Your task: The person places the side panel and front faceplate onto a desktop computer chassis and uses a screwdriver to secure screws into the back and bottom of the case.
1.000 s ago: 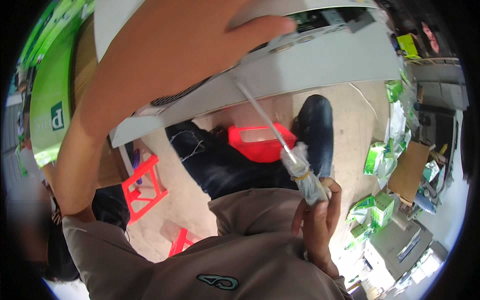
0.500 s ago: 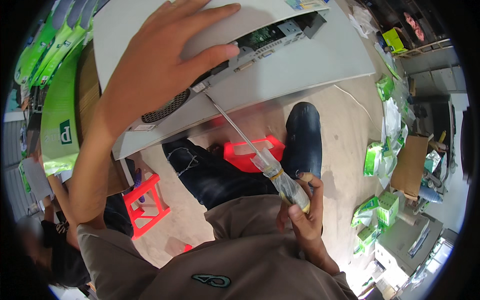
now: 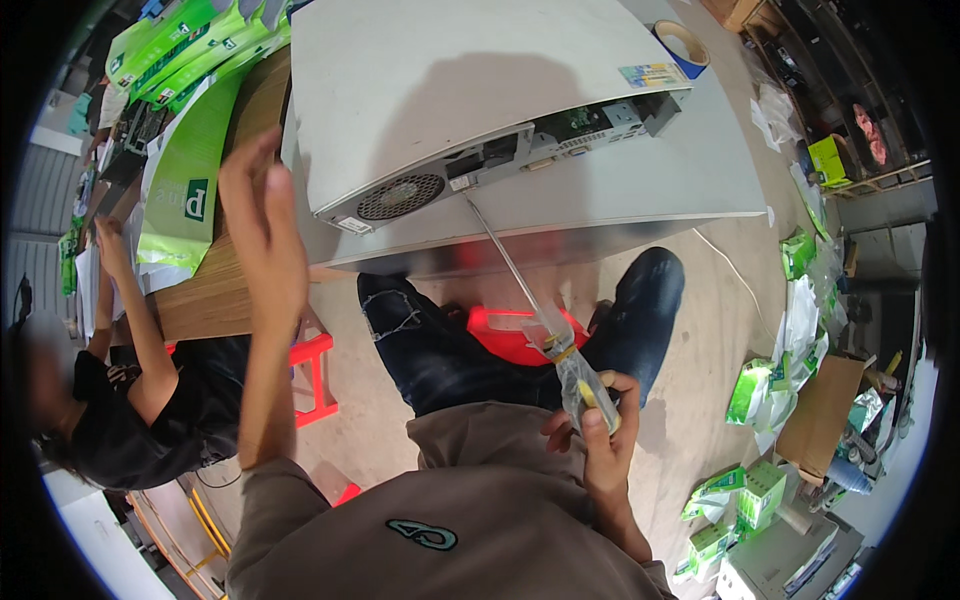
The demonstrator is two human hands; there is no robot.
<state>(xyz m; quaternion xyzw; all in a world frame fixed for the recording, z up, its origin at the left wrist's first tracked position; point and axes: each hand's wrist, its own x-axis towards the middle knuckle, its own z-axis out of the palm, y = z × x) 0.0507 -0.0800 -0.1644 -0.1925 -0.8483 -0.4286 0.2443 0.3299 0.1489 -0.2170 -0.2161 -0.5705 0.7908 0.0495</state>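
Observation:
A slim grey computer case lies on the white table, its back panel with fan grille and ports facing me. My right hand is closed round the handle of a long screwdriver. Clear plastic bound with a yellow band wraps that handle. The shaft's tip points up at the lower edge of the back panel, right of the fan grille; whether it touches a screw cannot be made out. Left of the case, my left hand is raised, holding nothing, with its fingers stretched out and slightly blurred.
A blue-rimmed tape roll stands at the table's far right. On the left, green packages lie on a wooden table, where a person in black sits. Red stools stand below. Green cartons and a cardboard box are at right.
My left hand has come off the top of the case and moved left. The view has shifted, uncovering the fan grille. My right hand still holds the screwdriver at the panel's edge.

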